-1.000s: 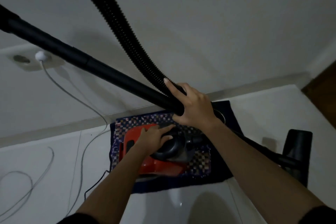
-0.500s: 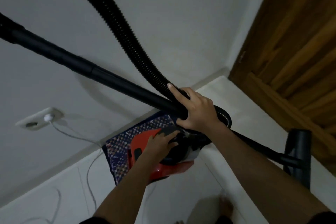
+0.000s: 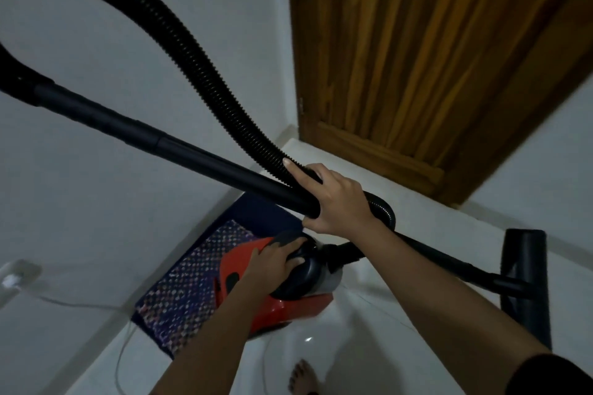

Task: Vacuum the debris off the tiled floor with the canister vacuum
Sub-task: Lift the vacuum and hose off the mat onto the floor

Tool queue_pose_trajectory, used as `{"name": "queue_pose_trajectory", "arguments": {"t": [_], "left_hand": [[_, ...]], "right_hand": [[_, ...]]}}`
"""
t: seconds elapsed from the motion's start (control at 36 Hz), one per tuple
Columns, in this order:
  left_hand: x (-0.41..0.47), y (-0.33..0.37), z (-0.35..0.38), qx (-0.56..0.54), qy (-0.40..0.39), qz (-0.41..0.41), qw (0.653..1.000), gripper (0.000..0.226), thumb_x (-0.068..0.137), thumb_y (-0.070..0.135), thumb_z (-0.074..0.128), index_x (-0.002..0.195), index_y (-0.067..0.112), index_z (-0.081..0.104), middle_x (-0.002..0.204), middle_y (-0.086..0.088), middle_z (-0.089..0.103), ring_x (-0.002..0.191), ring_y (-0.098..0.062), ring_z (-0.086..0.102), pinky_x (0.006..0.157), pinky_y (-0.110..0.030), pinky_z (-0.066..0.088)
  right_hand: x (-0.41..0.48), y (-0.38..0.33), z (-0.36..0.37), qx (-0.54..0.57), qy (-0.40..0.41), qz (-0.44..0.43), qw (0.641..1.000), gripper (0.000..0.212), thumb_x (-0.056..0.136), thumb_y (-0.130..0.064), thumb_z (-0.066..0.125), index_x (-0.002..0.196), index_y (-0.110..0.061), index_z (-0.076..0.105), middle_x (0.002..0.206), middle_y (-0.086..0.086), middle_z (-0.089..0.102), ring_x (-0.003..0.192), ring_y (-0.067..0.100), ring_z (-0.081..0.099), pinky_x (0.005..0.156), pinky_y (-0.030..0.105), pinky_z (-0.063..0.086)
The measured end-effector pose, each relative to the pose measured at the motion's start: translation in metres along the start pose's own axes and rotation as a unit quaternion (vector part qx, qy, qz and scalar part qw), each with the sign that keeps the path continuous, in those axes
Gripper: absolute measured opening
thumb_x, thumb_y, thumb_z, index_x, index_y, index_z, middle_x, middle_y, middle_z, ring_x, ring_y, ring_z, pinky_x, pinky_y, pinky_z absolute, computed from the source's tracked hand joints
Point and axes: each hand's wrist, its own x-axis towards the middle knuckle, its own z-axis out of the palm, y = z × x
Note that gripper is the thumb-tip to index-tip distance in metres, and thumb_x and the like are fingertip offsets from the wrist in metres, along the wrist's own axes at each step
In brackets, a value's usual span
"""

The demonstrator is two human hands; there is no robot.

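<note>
Now swung toward the wooden door [image 3: 417, 58], off the patterned mat [image 3: 192, 269]. Left hand [image 3: 276, 263] clasps canister handle [image 3: 301, 266] for carrying; right hand [image 3: 337, 199] bundles wand [image 3: 192, 151] and hose [image 3: 179, 38] clear.

You are viewing a dim, soft frame; wide-angle distortion is bending the door [image 3: 433, 58] at upper right, glare glinting on the tiled floor [image 3: 308, 339].

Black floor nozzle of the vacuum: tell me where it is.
In the head view, the black floor nozzle stands at the lower right on the white tiled floor, below the brown wooden door, right of the red canister.
</note>
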Motion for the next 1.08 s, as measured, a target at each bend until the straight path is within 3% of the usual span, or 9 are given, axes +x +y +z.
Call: {"name": "queue_pose_trajectory", "arguments": {"t": [0.19,0.33,0.42,0.56,0.92,1.08], "left_hand": [[-0.043,0.048,0.045,0.006,-0.014,0.040,0.999,0.049,0.098,0.046,0.035,0.146,0.041,0.024,0.149,0.002,0.040,0.137,-0.020,0.036,0.110,-0.043,0.026],[-0.070,0.059,0.084,0.017,-0.039,0.083,0.996,0.053,0.095,0.054,0.035,0.145,0.041,0.025,0.138,-0.003,0.052,0.126,-0.022,0.048,0.105,-0.044,0.038],[-0.093,0.063,0.098,0.015,-0.053,0.122,0.991,0.063,0.087,0.064,0.028,0.145,0.038,0.028,0.134,-0.002,0.056,0.119,-0.021,0.054,0.100,-0.037,0.043],[-0.139,0.060,0.127,0.001,-0.063,0.177,0.982,0.052,0.096,0.045,0.041,0.145,0.033,0.030,0.130,-0.004,0.058,0.114,-0.022,0.057,0.096,-0.039,0.047],[-0.252,0.033,0.190,-0.029,-0.131,0.166,0.977,0.052,0.096,0.044,0.042,0.145,0.030,0.032,0.140,-0.003,0.050,0.126,-0.020,0.050,0.104,-0.037,0.043],[-0.302,0.055,0.226,-0.031,-0.116,0.129,0.984,0.052,0.097,0.039,0.044,0.146,0.027,0.030,0.147,-0.005,0.044,0.132,-0.023,0.043,0.110,-0.032,0.035]], "right_hand": [[-0.090,-0.002,-0.044,-0.011,0.019,0.054,0.998,0.101,0.051,-0.040,0.069,0.143,-0.031,0.028,0.109,0.006,0.063,0.074,0.022,0.064,0.050,0.024,0.048],[-0.145,-0.024,-0.060,-0.014,0.015,0.093,0.995,0.101,0.055,-0.036,0.069,0.145,-0.031,0.024,0.109,0.006,0.060,0.072,0.023,0.061,0.047,0.026,0.049],[-0.173,-0.048,-0.062,-0.029,0.011,0.116,0.993,0.103,0.054,-0.036,0.070,0.145,-0.032,0.023,0.110,0.006,0.060,0.072,0.023,0.061,0.048,0.026,0.049],[-0.219,-0.093,-0.059,-0.029,0.013,0.144,0.989,0.103,0.053,-0.035,0.071,0.144,-0.031,0.024,0.109,0.006,0.060,0.070,0.023,0.060,0.045,0.028,0.048],[-0.321,-0.183,-0.052,-0.002,0.025,0.183,0.983,0.101,0.053,-0.034,0.069,0.144,-0.031,0.025,0.109,0.006,0.062,0.070,0.020,0.059,0.046,0.023,0.045],[-0.371,-0.195,-0.066,0.031,0.041,0.166,0.985,0.101,0.053,-0.032,0.068,0.144,-0.030,0.025,0.109,0.006,0.061,0.070,0.023,0.060,0.045,0.029,0.050]]}}
